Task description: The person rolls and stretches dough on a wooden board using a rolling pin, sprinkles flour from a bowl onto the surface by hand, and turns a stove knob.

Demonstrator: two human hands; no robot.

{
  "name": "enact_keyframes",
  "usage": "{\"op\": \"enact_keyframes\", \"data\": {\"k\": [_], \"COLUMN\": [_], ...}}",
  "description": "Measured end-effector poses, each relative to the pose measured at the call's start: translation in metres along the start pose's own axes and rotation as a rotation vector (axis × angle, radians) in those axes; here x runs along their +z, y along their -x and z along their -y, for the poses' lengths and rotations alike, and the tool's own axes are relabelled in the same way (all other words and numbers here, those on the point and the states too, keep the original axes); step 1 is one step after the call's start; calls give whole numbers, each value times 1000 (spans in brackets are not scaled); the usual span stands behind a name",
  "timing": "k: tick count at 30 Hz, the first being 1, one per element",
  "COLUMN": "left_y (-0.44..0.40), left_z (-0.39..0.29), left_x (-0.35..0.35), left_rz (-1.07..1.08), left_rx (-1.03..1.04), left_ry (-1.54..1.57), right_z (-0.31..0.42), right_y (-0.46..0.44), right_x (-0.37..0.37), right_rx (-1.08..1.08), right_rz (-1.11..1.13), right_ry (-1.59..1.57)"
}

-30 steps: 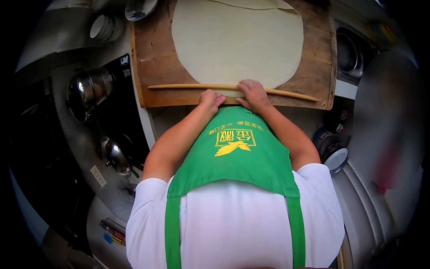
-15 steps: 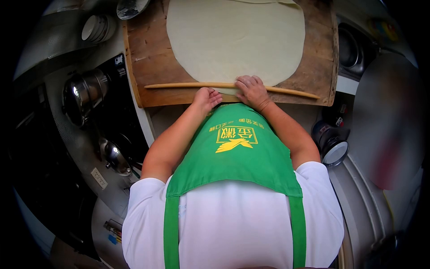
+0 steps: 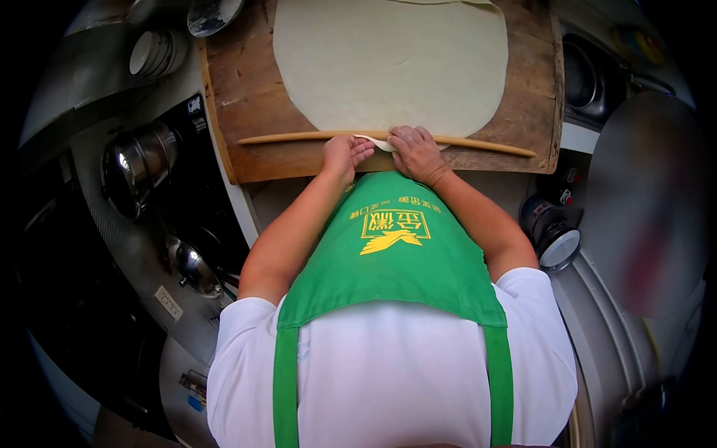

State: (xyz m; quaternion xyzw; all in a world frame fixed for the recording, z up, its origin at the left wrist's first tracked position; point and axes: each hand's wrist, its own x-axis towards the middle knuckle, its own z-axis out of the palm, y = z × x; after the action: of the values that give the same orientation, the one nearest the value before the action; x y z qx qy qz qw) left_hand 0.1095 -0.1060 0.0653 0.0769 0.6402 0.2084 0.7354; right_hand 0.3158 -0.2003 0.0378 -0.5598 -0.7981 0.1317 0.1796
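Note:
A large, thin, pale sheet of dough (image 3: 392, 71) lies spread on a wooden board (image 3: 246, 89). Across its near edge rests a long, slim rolling pin (image 3: 291, 137). Between my hands, the lip of the dough curls up against the pin. My left hand (image 3: 346, 154) is closed at that lip, its fingers pinching the dough beside the pin. My right hand (image 3: 416, 153) has its fingers curled over the pin, with dough under or next to the palm; its fingertips are partly hidden.
Stacked bowls (image 3: 158, 52) and a metal dish (image 3: 213, 15) stand at upper left. Steel pots (image 3: 138, 160) and a shiny lid or pan (image 3: 193, 267) are on the left. A dark pan (image 3: 582, 75) sits beyond the board's right edge, a container (image 3: 559, 248) below it.
The near edge of the dough has come up against the pin between my hands. My left hand has moved slightly forward onto the pin, and the pin's left part has shifted slightly away.

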Motion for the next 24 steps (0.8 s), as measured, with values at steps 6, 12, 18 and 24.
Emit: {"op": "enact_keyframes", "data": {"k": [6, 12, 18, 24], "left_y": [-9, 22, -21, -28], "left_z": [-4, -1, -2, 14], "left_x": [16, 9, 1, 8], "left_rz": [-88, -92, 36, 250], "left_rx": [264, 1386, 1138, 1660], "left_ry": [-55, -1523, -1849, -1791], "right_z": [-14, -22, -33, -28], "right_y": [-5, -13, -28, -43], "right_x": [5, 2, 8, -7], "right_rx": [20, 119, 139, 369], "right_rz": [-73, -112, -105, -140], "right_ry": [79, 0, 17, -250]}}
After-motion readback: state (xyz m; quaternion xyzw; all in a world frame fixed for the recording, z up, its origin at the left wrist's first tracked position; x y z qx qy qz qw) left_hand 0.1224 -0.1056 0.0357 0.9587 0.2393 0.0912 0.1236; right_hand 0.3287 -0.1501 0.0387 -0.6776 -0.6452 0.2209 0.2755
